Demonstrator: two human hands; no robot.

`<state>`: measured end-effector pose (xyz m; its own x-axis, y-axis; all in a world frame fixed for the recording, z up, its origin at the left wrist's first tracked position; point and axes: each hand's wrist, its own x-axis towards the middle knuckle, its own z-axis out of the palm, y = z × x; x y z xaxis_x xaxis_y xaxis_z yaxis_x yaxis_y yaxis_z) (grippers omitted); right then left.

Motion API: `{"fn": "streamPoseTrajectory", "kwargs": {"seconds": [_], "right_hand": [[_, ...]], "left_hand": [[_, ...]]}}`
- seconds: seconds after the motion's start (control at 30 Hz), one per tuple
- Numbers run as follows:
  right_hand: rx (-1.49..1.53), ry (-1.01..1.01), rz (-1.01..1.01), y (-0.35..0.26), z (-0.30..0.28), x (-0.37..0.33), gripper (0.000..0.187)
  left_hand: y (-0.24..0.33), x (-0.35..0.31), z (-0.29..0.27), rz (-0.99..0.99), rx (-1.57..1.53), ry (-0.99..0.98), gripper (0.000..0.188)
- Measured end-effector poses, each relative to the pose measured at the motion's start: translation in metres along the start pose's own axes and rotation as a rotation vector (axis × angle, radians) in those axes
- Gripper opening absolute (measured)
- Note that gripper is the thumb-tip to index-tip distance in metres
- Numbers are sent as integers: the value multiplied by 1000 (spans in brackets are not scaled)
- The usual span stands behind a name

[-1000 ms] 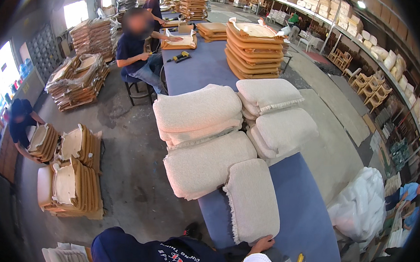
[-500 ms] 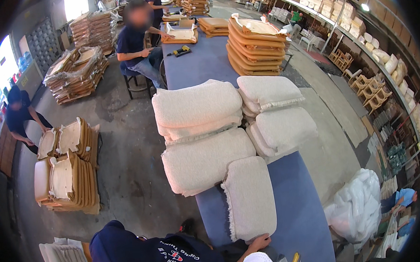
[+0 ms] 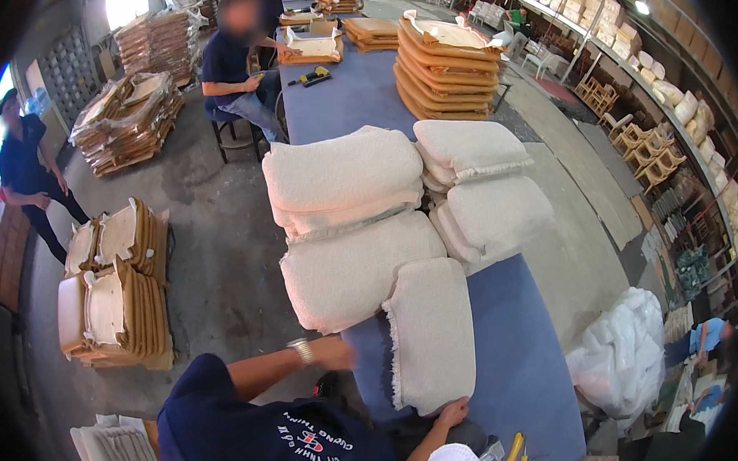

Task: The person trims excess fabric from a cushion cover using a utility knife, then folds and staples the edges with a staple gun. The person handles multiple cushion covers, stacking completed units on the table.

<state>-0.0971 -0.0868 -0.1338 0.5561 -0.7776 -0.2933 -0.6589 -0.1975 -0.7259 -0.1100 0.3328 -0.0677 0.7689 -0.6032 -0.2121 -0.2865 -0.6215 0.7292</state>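
A pale cream fabric cushion (image 3: 431, 336) with a frayed left edge lies on the blue-covered table (image 3: 520, 331) in front of me. My right hand (image 3: 454, 411) grips its near right corner, fingers curled at the rim. My left hand (image 3: 339, 353), with a metal-banded watch on the wrist, hovers by the table's left edge, apart from the cushion. Motion smears its fingers. Beyond the cushion, more cream cushions are stacked, including a wide one (image 3: 363, 268) and a folded-looking pile (image 3: 345, 169) behind it. Yellow-handled tools (image 3: 514, 450) lie near my right forearm.
Tan upholstered seats (image 3: 444, 68) are piled farther along the table, near a cordless drill (image 3: 311, 77). A seated co-worker (image 3: 239, 66) is at its far left; another person (image 3: 32, 165) stands by stacked seats (image 3: 118, 302). A plastic-wrapped bundle (image 3: 617, 355) sits at right.
My left arm has come up into view toward the table's left edge. My right hand stays at the cushion's corner. The co-worker on the left has straightened from bending over the seats.
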Motion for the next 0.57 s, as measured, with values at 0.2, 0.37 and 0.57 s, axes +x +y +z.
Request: {"fn": "streamPoseTrajectory", "kwargs": {"seconds": [0.2,0.37,0.57], "right_hand": [[189,-14,3,19,-16,13,58],[162,-50,-2,8,-8,6,51],[61,-22,14,9,-3,4,55]], "left_hand": [[255,108,-144,649,-725,208,29],[340,40,-261,1186,-308,764,15],[333,-101,-322,1294,330,1247,48]]}}
